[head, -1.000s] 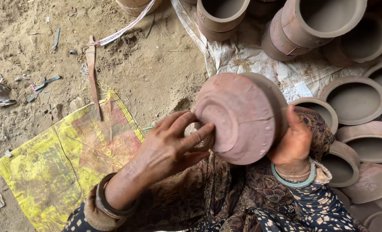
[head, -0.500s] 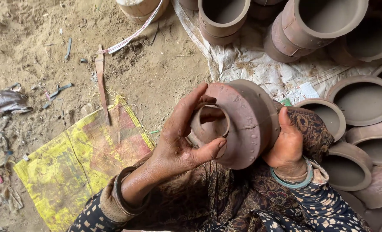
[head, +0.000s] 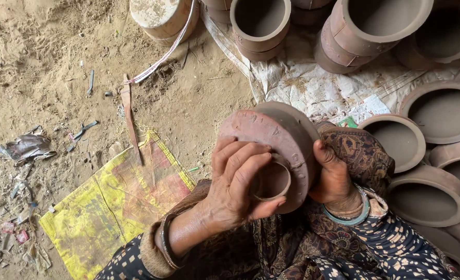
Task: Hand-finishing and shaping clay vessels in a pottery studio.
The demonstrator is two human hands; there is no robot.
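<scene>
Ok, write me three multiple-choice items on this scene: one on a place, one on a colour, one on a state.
1. Where does the yellow sheet lie?
A. on the sandy ground, below and left of the hands
B. over the stacked pots
C. on the white cloth

2. What colour is the bangle on the right wrist?
A. red
B. teal
C. black

3. How is the clay lid held?
A. flat on the ground
B. inside a pot
C. lifted on edge between both hands

Key: 1 A, it lies on bare sand. 2 B, a teal ring circles that wrist. 3 C, the left hand covers its face while the right hand backs its rim.
</scene>
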